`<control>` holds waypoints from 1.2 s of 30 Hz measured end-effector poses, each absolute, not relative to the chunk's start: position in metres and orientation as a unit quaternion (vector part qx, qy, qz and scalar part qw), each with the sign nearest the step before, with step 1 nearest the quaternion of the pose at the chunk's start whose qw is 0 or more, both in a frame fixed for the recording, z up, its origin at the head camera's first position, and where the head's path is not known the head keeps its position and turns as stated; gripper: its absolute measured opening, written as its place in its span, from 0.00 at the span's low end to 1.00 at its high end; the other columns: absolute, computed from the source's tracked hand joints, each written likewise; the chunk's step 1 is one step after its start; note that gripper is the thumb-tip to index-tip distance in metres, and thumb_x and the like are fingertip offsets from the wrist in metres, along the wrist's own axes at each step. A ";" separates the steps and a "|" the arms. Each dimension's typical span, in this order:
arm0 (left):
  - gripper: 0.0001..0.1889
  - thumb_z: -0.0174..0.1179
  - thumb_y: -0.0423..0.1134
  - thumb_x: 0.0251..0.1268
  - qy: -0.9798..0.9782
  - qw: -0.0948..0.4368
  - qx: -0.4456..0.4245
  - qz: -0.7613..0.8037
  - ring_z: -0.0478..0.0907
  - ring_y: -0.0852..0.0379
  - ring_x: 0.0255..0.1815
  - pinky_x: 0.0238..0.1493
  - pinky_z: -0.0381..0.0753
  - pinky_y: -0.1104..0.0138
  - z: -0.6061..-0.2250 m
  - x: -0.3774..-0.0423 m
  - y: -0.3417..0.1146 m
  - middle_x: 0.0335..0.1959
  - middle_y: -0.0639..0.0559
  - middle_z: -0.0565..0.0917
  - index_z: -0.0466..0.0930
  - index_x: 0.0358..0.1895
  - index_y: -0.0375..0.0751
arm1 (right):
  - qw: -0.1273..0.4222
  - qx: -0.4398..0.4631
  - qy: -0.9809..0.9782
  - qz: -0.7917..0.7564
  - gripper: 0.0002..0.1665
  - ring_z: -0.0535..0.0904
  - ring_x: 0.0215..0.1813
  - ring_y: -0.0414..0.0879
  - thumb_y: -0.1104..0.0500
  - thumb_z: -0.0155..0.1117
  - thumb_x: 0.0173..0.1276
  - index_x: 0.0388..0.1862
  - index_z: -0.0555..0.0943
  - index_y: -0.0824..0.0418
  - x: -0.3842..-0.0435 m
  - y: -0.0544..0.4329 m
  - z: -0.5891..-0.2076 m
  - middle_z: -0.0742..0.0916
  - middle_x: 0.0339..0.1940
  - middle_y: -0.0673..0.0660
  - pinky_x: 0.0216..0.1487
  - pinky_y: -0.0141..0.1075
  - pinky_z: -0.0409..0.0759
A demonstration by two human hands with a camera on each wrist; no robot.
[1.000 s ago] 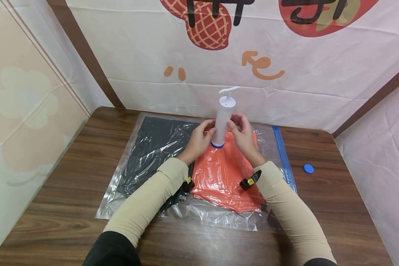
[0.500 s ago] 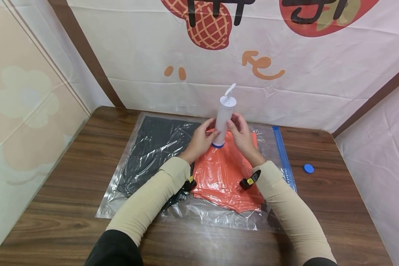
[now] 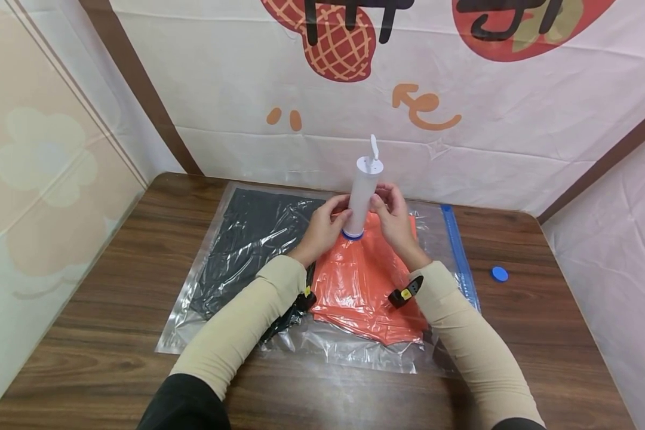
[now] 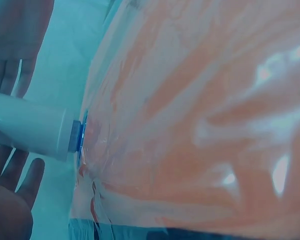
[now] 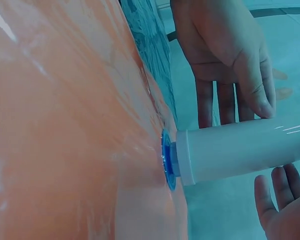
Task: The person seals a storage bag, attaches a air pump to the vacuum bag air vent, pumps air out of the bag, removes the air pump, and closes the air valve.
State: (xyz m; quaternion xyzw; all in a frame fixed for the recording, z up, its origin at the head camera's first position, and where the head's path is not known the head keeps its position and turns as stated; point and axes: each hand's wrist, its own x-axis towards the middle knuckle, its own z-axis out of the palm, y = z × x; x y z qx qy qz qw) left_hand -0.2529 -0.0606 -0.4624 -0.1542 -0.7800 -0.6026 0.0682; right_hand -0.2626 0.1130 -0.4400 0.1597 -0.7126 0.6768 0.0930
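Note:
A white hand pump (image 3: 361, 197) with a T-shaped handle (image 3: 374, 149) on top stands nearly upright, leaning slightly right. Its foot meets the blue valve (image 3: 353, 235) of a clear vacuum storage bag (image 3: 172, 331). My left hand (image 3: 325, 227) holds the lower barrel from the left, thumb in front and fingers reaching behind. From the other side my right hand (image 3: 395, 224) holds the barrel a little higher, its thumb along the near edge. Both hands and the blue valve disc (image 5: 166, 159) also show in the right wrist view. Under the pump lies folded orange cloth (image 3: 365, 286) inside the bag.
Dark folded cloth (image 3: 263, 233) fills the bag's left part. A blue zip strip (image 3: 457, 251) runs along its right edge. On the wooden table (image 3: 543, 358), a round blue cap (image 3: 499, 274) lies to the right. A printed fabric backdrop (image 3: 220, 77) rises behind.
The pump's handle has turned from lying crosswise to nearly edge-on, the barrel staying on the valve. Both hands keep almost the same place, with small shifts of the left fingers.

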 end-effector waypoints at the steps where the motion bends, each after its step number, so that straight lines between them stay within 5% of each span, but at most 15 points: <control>1: 0.20 0.56 0.32 0.77 -0.780 0.071 -0.152 -0.603 0.78 0.46 0.64 0.64 0.77 0.60 -0.463 -0.253 -0.061 0.65 0.38 0.79 0.73 0.67 0.33 | 0.092 0.161 -0.714 0.675 0.21 0.76 0.53 0.42 0.67 0.53 0.80 0.67 0.67 0.75 -0.262 0.113 -0.440 0.78 0.59 0.72 0.55 0.37 0.78; 5: 0.21 0.60 0.33 0.75 -0.782 0.076 -0.147 -0.601 0.79 0.47 0.62 0.62 0.79 0.60 -0.463 -0.254 -0.061 0.62 0.39 0.80 0.73 0.67 0.34 | 0.086 0.165 -0.724 0.665 0.23 0.77 0.58 0.48 0.70 0.53 0.79 0.69 0.67 0.75 -0.260 0.113 -0.439 0.78 0.62 0.74 0.59 0.37 0.76; 11: 0.27 0.62 0.34 0.73 -0.783 0.069 -0.140 -0.602 0.78 0.46 0.64 0.62 0.79 0.60 -0.464 -0.254 -0.060 0.64 0.38 0.78 0.69 0.72 0.34 | 0.076 0.180 -0.735 0.649 0.25 0.75 0.62 0.64 0.73 0.55 0.76 0.69 0.65 0.79 -0.244 0.107 -0.415 0.77 0.62 0.78 0.66 0.51 0.72; 19: 0.26 0.58 0.35 0.77 -0.781 0.052 -0.158 -0.602 0.76 0.45 0.67 0.64 0.77 0.61 -0.467 -0.254 -0.060 0.68 0.37 0.76 0.67 0.74 0.33 | 0.078 0.171 -0.728 0.659 0.27 0.73 0.62 0.68 0.72 0.57 0.76 0.69 0.63 0.80 -0.242 0.106 -0.411 0.75 0.61 0.80 0.66 0.57 0.69; 23: 0.21 0.58 0.33 0.77 -0.771 0.075 -0.157 -0.612 0.79 0.44 0.62 0.61 0.79 0.58 -0.468 -0.253 -0.062 0.64 0.36 0.79 0.73 0.68 0.31 | 0.084 0.171 -0.726 0.660 0.27 0.74 0.61 0.65 0.72 0.57 0.76 0.68 0.63 0.80 -0.243 0.107 -0.412 0.76 0.61 0.80 0.64 0.53 0.71; 30: 0.18 0.60 0.30 0.74 -0.763 0.088 -0.157 -0.621 0.80 0.44 0.60 0.59 0.81 0.57 -0.466 -0.254 -0.064 0.61 0.37 0.81 0.75 0.64 0.31 | 0.092 0.169 -0.725 0.661 0.20 0.76 0.52 0.43 0.71 0.55 0.77 0.62 0.68 0.80 -0.241 0.108 -0.412 0.79 0.54 0.75 0.53 0.32 0.75; 36: 0.25 0.62 0.29 0.72 -0.758 0.075 -0.149 -0.631 0.79 0.44 0.61 0.60 0.80 0.59 -0.467 -0.255 -0.063 0.60 0.36 0.80 0.70 0.69 0.32 | 0.068 0.169 -0.727 0.662 0.23 0.75 0.56 0.46 0.69 0.52 0.79 0.68 0.66 0.79 -0.239 0.107 -0.410 0.77 0.59 0.75 0.58 0.35 0.75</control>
